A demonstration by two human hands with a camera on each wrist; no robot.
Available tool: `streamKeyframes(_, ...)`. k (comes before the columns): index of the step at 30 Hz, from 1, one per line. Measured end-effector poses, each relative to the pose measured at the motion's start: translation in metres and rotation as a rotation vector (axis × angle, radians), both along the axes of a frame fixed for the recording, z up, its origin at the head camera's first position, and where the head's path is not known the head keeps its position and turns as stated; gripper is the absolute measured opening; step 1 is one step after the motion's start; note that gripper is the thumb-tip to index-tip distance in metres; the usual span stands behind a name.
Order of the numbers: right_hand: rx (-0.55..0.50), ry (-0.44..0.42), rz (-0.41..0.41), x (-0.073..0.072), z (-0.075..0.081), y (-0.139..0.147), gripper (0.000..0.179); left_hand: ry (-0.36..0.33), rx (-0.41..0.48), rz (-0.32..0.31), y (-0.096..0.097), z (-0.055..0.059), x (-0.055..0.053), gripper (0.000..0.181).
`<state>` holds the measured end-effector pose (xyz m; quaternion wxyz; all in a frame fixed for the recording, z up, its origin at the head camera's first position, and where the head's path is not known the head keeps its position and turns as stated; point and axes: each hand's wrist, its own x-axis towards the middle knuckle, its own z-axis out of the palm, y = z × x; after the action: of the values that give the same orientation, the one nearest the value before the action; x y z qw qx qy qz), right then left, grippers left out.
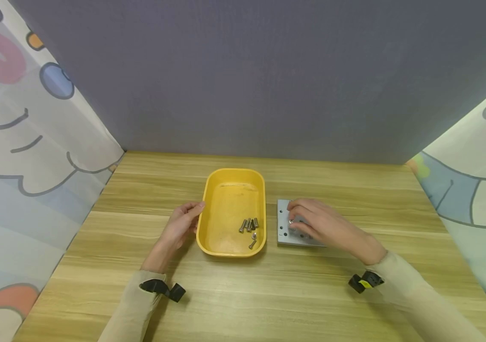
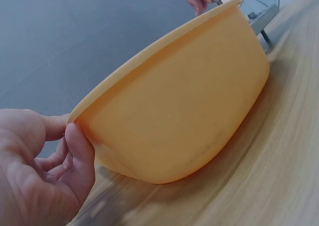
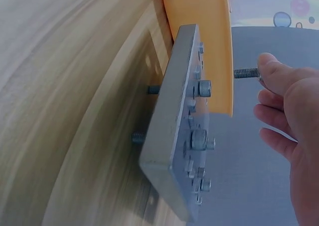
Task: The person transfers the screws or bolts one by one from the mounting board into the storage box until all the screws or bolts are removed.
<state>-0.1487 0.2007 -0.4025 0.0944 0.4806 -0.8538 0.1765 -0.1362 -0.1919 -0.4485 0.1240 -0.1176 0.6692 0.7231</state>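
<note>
My left hand (image 1: 180, 224) pinches the left rim of a yellow plastic tray (image 1: 200, 242), thumb on top and fingers below, as the left wrist view shows. Inside the tray, toward its near right corner, lie several loose metal bolts (image 1: 249, 229). My right hand (image 3: 294, 101) holds a threaded bolt (image 3: 246, 73) between thumb and fingertips, its threaded end sticking out toward the tray's side. Beneath that hand is a grey metal plate (image 3: 167, 106) with holes. Several socket-head bolts (image 3: 199, 139) sit in the plate, and some threaded ends (image 3: 153, 90) protrude from its underside.
The tray and plate stand side by side on a wood-grain table (image 1: 243, 294), a narrow gap between them. A dark grey panel (image 1: 268, 85) rises behind the table. Cartoon-printed curtains (image 1: 33, 156) hang at both sides.
</note>
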Motion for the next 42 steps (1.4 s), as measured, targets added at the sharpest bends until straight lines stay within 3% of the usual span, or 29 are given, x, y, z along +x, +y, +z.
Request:
streamKeyframes(22, -0.025, 0.072, 0.115, -0.016, 0.009, -0.025, 0.024, -0.005, 0.012, 0.003, 0.001, -0.002, 0.000, 0.039)
streamKeyframes(42, 0.046, 0.128, 0.153, -0.029, 0.014, -0.038, 0.021, 0.002, 0.019, 0.012, 0.001, -0.003, 0.000, 0.037)
